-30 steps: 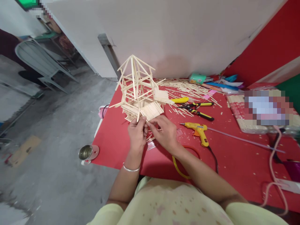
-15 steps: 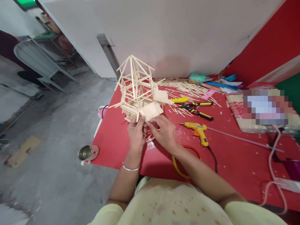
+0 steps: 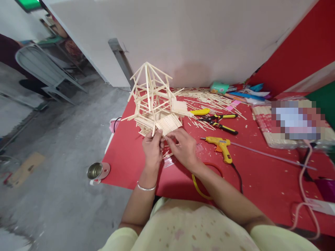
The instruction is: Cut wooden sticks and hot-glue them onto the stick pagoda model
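Observation:
A tower-like model of thin wooden sticks [image 3: 148, 91] stands on the red table, its pointed frame rising above slatted panels. At its near corner, my left hand [image 3: 152, 143] has thumb and fingers pinched on a wooden stick of the model. My right hand [image 3: 181, 144] pinches at the lower edge of the slatted panel [image 3: 169, 124], close beside the left fingertips. What sits between the right fingertips is too small and covered to make out. Some short sticks [image 3: 167, 154] lie under the hands.
A yellow glue gun [image 3: 221, 146], pliers [image 3: 218, 123] and a yellow-handled tool [image 3: 200, 112] lie to the right. Loose sticks [image 3: 211, 99] spread along the wall. A metal cup [image 3: 98, 171] hangs at the left table edge. Bundled sticks [image 3: 264, 122] rest far right.

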`<state>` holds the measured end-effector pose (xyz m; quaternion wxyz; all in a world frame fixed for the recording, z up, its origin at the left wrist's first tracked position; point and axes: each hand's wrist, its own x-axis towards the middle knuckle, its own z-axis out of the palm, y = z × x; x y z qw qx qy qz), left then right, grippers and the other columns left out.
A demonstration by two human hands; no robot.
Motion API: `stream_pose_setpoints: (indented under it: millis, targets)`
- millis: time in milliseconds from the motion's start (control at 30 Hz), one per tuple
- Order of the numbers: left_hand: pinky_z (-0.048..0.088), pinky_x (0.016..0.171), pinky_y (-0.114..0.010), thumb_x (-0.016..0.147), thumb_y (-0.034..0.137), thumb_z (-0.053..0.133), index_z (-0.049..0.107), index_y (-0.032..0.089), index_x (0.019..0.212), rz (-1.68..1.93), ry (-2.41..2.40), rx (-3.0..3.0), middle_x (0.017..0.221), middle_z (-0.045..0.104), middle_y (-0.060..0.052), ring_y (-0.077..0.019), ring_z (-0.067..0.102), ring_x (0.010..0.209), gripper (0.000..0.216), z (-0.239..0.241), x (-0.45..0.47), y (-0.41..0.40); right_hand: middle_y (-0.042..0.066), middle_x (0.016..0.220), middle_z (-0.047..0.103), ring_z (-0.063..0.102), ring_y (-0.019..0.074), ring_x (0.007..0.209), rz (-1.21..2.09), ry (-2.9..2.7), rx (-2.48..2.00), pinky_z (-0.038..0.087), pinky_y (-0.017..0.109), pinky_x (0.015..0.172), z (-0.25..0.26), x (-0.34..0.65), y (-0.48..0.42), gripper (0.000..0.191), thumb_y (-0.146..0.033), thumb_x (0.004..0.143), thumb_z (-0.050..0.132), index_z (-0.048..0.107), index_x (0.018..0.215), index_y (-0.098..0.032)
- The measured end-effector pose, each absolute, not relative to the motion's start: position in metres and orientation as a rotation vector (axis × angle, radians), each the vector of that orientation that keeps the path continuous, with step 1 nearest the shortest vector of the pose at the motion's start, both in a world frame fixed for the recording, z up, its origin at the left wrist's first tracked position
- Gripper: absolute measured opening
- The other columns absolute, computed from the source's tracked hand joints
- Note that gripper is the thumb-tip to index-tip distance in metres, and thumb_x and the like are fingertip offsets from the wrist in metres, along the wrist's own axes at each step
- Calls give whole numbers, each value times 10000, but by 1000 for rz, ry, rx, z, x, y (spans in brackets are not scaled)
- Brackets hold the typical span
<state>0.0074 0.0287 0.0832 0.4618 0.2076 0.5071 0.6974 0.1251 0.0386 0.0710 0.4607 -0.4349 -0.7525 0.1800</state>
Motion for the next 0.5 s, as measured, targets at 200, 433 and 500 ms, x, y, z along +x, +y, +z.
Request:
stream_pose_setpoints:
  millis: [200, 433, 500]
  targets:
    - [276, 358, -157, 687, 337, 837, 620, 153, 715, 1730, 1239, 515, 504, 527, 71, -32, 409, 358, 286, 83, 8, 29, 31, 922, 725, 659, 162, 878, 454, -1844, -1033, 504, 288, 811, 76, 126, 35, 128, -311, 993, 588, 688, 967, -236]
    - [313, 353, -150, 710, 392, 843, 613, 160, 737, 1714, 1277, 558, 538, 590, 52, -49, 476, 358, 328, 76, 9, 10, 46, 981, 740, 672, 163, 815, 278, -1883, -1218, 515, 289, 738, 72, 184, 16, 164, -284, 955, 605, 702, 1073, -223]
    - [348, 351, -158, 725, 412, 835, 604, 166, 745, 1713, 1263, 568, 547, 616, 40, -75, 531, 374, 338, 73, 10, 0, 49, 979, 738, 673, 177, 810, 197, -1895, -1421, 507, 298, 721, 65, 220, 9, 175, -293, 939, 585, 707, 1043, -225]
